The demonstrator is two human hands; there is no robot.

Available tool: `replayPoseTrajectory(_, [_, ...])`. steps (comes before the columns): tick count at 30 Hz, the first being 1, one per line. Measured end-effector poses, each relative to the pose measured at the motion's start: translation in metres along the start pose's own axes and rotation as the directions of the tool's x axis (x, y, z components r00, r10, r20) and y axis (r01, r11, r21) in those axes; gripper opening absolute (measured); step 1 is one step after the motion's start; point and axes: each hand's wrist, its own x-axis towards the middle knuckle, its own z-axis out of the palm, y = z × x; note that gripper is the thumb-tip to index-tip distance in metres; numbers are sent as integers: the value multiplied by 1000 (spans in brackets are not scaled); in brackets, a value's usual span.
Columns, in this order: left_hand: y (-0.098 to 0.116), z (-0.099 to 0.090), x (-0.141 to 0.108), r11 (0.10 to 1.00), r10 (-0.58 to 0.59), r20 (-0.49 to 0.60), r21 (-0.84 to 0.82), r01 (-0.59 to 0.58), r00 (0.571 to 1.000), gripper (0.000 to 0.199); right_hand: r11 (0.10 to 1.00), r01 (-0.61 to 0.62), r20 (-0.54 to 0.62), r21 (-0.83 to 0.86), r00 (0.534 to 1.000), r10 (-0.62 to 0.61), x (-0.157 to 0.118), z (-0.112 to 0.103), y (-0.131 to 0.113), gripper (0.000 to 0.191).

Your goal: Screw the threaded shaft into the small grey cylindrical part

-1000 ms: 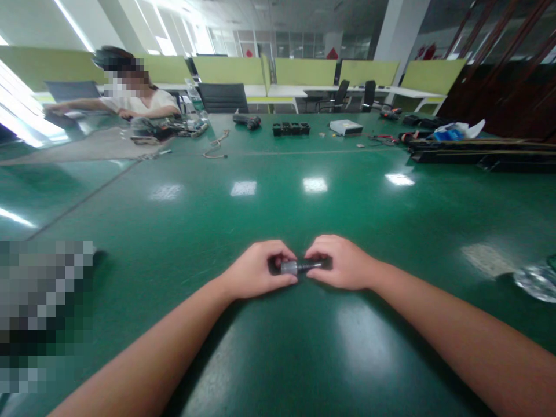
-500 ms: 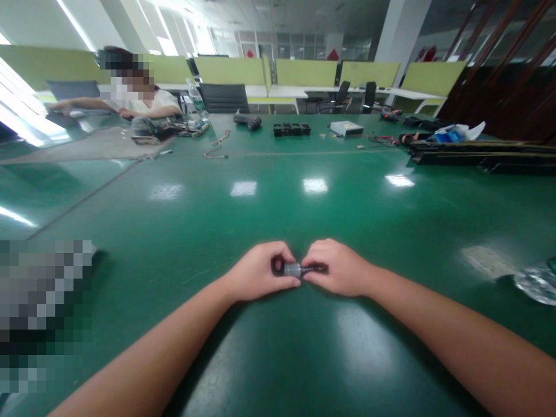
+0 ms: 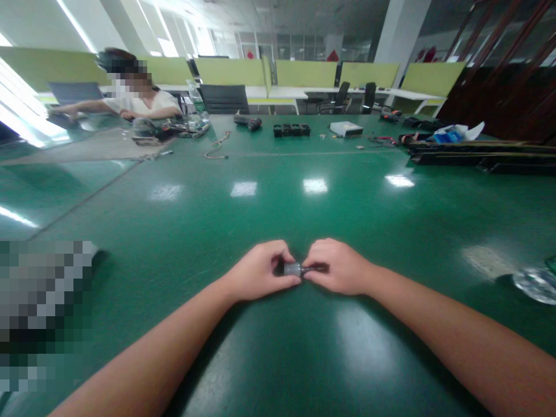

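Observation:
A small grey metal-looking cylinder lies level between my two hands, low over the green table. My left hand is curled around it, thumb and fingers closed on its sides. From the cylinder's right end a thin dark rod runs to my right hand, whose thumb and fingertips pinch it. The fingers of my right hand hide part of the rod. The fingertips of both hands nearly meet.
At the left edge is a blurred-out device; a clear shiny object stands at the right edge. Along the far side are a black block, a white box, dark bars and a seated person.
Both hands keep their place and grip on the cylinder and rod, with barely any visible shift. The seated person's head has moved slightly.

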Motion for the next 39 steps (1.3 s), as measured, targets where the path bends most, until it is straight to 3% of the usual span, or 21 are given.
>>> replayPoseTrajectory(39, [-3,0,0,1000,-3,-9,-15,3,1000,24,998,-51,5,29,999,51,-1,-5,2,5])
